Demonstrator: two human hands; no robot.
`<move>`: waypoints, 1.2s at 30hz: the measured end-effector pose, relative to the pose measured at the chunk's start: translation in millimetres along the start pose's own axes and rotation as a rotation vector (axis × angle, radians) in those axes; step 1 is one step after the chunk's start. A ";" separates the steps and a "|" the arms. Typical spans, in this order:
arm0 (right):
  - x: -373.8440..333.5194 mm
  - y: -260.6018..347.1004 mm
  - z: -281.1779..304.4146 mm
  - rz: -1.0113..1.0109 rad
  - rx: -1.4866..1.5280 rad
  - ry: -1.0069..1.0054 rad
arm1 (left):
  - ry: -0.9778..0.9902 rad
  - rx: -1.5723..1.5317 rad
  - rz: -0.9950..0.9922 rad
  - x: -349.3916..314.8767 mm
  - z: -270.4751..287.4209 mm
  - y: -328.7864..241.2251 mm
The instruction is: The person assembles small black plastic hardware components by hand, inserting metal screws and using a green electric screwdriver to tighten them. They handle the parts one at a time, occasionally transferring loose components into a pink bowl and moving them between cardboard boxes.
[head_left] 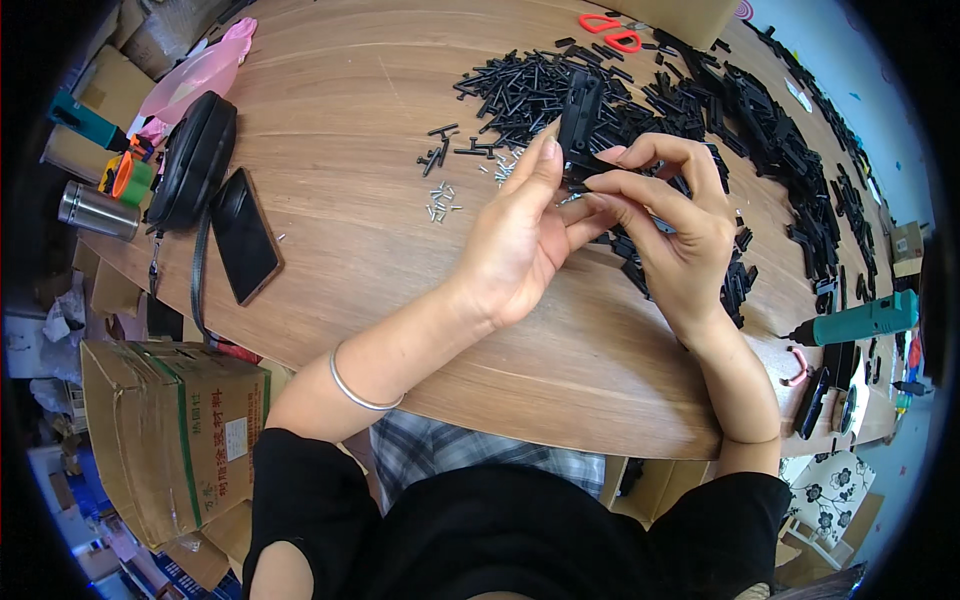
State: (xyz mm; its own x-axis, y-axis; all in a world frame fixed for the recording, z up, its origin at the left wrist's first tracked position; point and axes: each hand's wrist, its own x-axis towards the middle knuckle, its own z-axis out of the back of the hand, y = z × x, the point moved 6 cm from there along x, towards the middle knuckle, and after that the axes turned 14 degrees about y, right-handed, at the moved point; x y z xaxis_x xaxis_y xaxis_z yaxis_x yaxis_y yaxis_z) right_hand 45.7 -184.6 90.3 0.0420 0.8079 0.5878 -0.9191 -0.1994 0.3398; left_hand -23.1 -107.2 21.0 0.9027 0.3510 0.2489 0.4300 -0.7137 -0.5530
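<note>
Above the table, my left hand (522,230) grips a black plastic part (580,112), long and narrow with a side piece, held nearly upright between thumb and fingers. My right hand (672,205) meets it from the right, its thumb and fingertips pinched together at the part's lower end. Something small and dark shows at those fingertips, too small to name. Behind both hands spreads a pile of black pins (515,95). Small silver screws (441,203) lie in a loose group left of my left hand, and more black parts (735,285) lie partly hidden behind my right hand.
A phone (245,240), a black zip case (195,150) and a steel cup (98,210) are at the left. Red-handled scissors (622,42) lie at the back. Long black parts (780,130) line the right side, near a teal electric screwdriver (865,318). A cardboard box (150,430) stands lower left.
</note>
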 end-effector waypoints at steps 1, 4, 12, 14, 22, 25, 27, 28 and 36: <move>-1.0 -0.6 -0.8 0.002 -0.014 -0.015 | 0.012 -0.004 -0.005 0.0 -2.3 -0.5; -1.9 -1.5 -1.8 0.008 -0.057 -0.042 | 0.055 -0.002 -0.033 0.2 -8.1 -1.5; -9.0 -31.2 -13.4 -0.238 0.585 0.023 | 0.087 0.648 -0.204 -7.6 -18.9 -5.9; -9.6 -33.4 -16.2 -0.337 0.808 0.053 | 0.076 0.680 -0.174 -8.3 -21.2 -7.0; -20.4 -22.6 -38.4 -0.830 1.698 0.335 | 0.167 0.887 -0.226 -12.7 -36.8 -29.1; -21.3 -26.7 -33.5 -0.688 1.717 0.347 | 0.317 1.151 -0.363 -12.3 -56.5 -26.3; -24.3 -27.6 -32.7 -0.698 1.702 0.256 | 0.371 1.211 -0.291 -10.8 -58.9 -18.1; -26.1 -27.9 -34.9 -0.726 1.634 0.276 | 0.388 1.244 -0.255 -11.9 -58.1 -14.6; -23.0 -32.0 -26.5 -0.742 1.611 0.346 | 0.160 1.003 -0.256 -18.4 -44.0 -15.0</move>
State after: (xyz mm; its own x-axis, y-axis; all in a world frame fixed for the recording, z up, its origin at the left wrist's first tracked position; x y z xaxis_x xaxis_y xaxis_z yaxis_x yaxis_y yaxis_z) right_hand 63.7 -182.1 46.5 -0.0450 0.9946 -0.0931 0.5007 0.1031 0.8595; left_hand -45.4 -129.7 59.7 0.8096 0.2842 0.5136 0.4639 0.2263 -0.8565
